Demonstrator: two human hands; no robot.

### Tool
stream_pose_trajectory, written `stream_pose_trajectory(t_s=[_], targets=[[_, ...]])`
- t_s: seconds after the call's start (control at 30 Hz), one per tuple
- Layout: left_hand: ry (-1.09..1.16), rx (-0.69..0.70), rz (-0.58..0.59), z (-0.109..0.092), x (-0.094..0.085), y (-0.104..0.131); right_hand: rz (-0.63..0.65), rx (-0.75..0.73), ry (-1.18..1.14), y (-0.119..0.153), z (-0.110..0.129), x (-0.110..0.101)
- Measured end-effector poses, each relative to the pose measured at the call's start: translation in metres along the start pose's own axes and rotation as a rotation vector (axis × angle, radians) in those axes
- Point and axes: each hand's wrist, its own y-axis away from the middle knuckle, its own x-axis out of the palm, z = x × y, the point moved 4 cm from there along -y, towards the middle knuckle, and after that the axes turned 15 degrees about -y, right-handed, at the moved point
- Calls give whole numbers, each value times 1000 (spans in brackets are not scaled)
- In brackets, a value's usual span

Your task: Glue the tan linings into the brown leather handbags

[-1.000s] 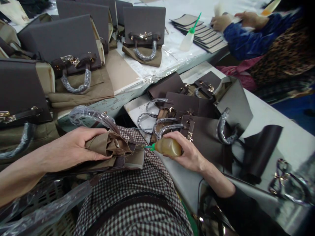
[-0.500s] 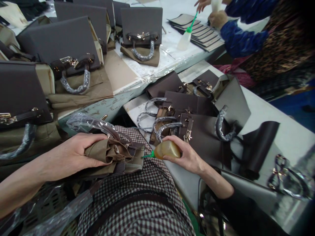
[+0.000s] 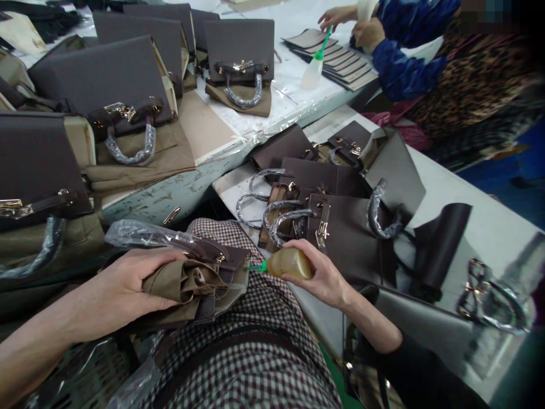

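Note:
On my lap lies a dark brown handbag (image 3: 213,284) with bunched olive lining and a plastic-wrapped handle. My left hand (image 3: 121,289) grips the bag and presses the lining back. My right hand (image 3: 323,275) holds a small amber glue bottle (image 3: 292,263) sideways. Its green nozzle (image 3: 256,267) touches the bag's open edge.
Several finished brown handbags (image 3: 340,227) are piled on the white table at right. More bags (image 3: 106,91) stand in rows on the plastic-covered bench at left. Across the bench a co-worker's hands (image 3: 361,25) work over stacked leather panels (image 3: 336,57), beside a white glue bottle (image 3: 313,68).
The bag on my lap has sunk a little lower in view and its wrapped handle has flattened. The glue nozzle stays at the bag's edge. The co-worker's hands have shifted left.

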Motion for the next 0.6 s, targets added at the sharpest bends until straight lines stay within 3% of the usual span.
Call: stream_pose_trajectory(t_s=[0.17,0.3,0.43,0.6], targets=[[-23,17,-40,7,15,20,-6,98,-65,10,9,1],[-12,-14,1,32,35,41,-149,222,-140,18,16,-2],[-134,35,-48,49,55,61,-137,255,-99,22,22,8],[-329,183,-188,39,69,75,-110,278,-74,21,22,19]])
